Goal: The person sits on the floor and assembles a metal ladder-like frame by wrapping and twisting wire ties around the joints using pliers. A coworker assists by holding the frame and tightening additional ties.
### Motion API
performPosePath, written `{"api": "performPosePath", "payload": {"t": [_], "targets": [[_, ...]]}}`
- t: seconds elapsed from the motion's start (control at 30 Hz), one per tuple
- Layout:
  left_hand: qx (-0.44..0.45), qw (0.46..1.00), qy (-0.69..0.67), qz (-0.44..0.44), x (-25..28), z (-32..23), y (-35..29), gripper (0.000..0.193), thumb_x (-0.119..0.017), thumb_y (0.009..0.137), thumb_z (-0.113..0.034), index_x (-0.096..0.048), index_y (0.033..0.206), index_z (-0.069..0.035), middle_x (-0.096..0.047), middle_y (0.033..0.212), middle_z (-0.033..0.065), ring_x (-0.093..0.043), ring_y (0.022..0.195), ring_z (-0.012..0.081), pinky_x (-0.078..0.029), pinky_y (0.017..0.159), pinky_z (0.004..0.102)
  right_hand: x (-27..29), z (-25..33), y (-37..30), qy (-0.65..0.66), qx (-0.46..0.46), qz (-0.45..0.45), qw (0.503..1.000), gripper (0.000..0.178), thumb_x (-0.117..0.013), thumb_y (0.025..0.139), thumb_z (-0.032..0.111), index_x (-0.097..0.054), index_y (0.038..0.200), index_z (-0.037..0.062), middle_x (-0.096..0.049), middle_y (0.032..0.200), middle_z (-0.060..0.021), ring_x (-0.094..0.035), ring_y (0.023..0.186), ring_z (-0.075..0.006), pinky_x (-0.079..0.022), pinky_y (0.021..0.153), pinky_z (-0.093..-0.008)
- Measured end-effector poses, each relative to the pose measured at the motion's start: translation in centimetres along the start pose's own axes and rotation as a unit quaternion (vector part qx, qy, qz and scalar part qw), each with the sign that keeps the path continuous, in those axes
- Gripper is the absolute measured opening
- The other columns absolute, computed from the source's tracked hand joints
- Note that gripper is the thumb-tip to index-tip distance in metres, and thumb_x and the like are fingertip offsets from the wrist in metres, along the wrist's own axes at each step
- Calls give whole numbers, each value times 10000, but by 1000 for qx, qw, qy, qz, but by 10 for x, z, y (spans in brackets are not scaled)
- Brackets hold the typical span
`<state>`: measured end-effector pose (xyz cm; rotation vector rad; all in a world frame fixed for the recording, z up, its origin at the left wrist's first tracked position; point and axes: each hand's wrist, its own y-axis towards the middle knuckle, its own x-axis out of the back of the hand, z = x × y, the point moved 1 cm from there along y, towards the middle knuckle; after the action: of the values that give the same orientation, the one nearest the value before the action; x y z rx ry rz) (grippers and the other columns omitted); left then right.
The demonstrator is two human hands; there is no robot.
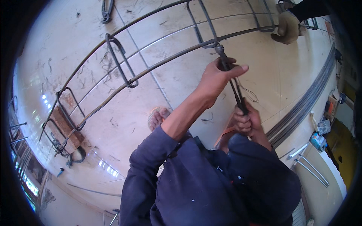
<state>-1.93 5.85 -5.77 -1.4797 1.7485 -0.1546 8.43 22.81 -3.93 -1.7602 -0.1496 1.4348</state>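
Observation:
Pincers with long dark handles [238, 92] stand slanted, their jaws at a tie point on the lower bar of a steel rebar frame [166, 61], beside a rectangular stirrup [205, 22]. My left hand [217, 79] is round the pincers just below the jaws, thumb stretched across the handles. Lower down, my right hand [247, 119] is closed on the handle ends. A thin loop of tie wire [249, 95] shows beside the handles, to the right; where its ends go is unclear.
Another person's gloved hand [288, 28] is at the frame's far right end. A brick [66, 126] supports the left end. Steel rods [307, 100] lie bundled at right. Another pair of pliers [106, 13] lies at the far left, with wire scraps scattered on the tiles.

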Motion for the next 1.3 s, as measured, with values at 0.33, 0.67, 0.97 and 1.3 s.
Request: {"api": "performPosePath", "payload": {"t": [0.33, 0.67, 0.97, 1.3], "targets": [[24, 969, -152, -192, -37, 7, 19, 352, -727, 831, -143, -387, 738, -142, -360, 568, -39, -299, 388, 92, -245, 377, 280, -46, 0, -20, -504, 267, -262, 778, 428, -460, 994, 368, -525, 1193, -5, -565, 710, -77, -550, 574, -126, -450, 543, -242], [25, 998, 23, -53, -12, -8, -2, 409, -792, 767, -351, -606, 880, -5, -593, 760, 60, -592, 691, 170, -465, 665, 294, 16, -29, 2, 220, -26, 191, 956, 403, -450, 990, 433, -545, 1008, 42, -434, 578, 12, -366, 388, -80, -361, 393, -222], [61, 985, -99, -130, -37, 2, 4, 436, -792, 789, -318, -438, 652, -103, -476, 661, 14, -487, 532, 124, -520, 541, 325, -35, -7, -14, -447, 251, -230, 827, 432, -541, 948, 314, -482, 1252, 12, -554, 773, -73, -536, 618, -101, -416, 501, -208], [0, 1000, -24, -4, -8, -4, -1, 412, -792, 787, -252, -569, 964, 46, -627, 883, 113, -654, 765, 190, -538, 700, 276, 11, -1, -6, 40, 14, -20, 999, 404, -377, 1022, 427, -512, 960, 52, -350, 476, 4, -251, 291, -33, -240, 268, -178]]}}
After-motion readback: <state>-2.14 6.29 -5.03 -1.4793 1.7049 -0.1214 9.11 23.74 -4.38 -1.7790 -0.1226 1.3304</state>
